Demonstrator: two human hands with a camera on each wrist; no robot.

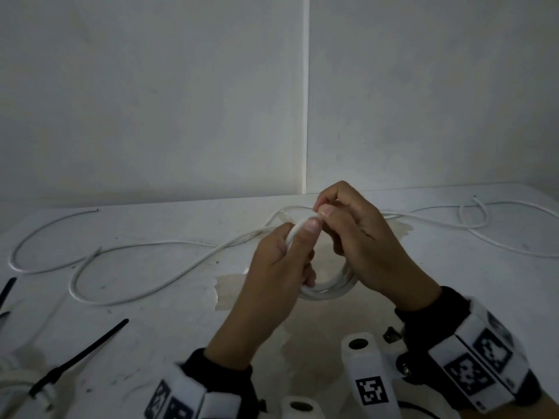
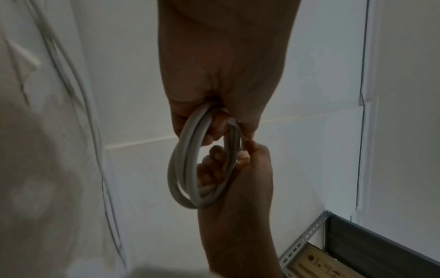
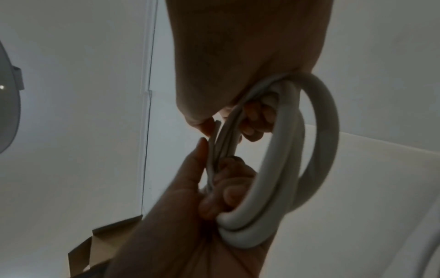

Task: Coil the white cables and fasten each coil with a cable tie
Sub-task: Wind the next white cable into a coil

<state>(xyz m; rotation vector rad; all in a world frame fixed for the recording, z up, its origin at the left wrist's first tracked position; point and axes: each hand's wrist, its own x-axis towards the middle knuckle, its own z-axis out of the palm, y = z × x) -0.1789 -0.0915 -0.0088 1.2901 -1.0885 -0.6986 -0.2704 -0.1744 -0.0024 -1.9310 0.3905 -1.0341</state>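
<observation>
A white cable coil [image 1: 329,290] of several turns is held upright above the middle of the table. My left hand [image 1: 302,237] grips its left side, fingers curled through the loop and thumb pressed on top. My right hand [image 1: 322,208] pinches the cable at the coil's top, right beside the left thumb. In the left wrist view the coil [image 2: 183,169] hangs between the left hand [image 2: 214,122] above and the right hand [image 2: 238,156] below. The right wrist view shows the coil [image 3: 281,159] with the right hand [image 3: 214,122] on top and the left hand [image 3: 214,178] underneath.
A loose white cable [image 1: 90,267] winds over the table's left half, another loose white cable [image 1: 472,219] over the right. Black cable ties [image 1: 81,355] lie at the front left, beside a coil bound with a tie [image 1: 18,382]. White walls stand close behind the table [image 1: 423,267].
</observation>
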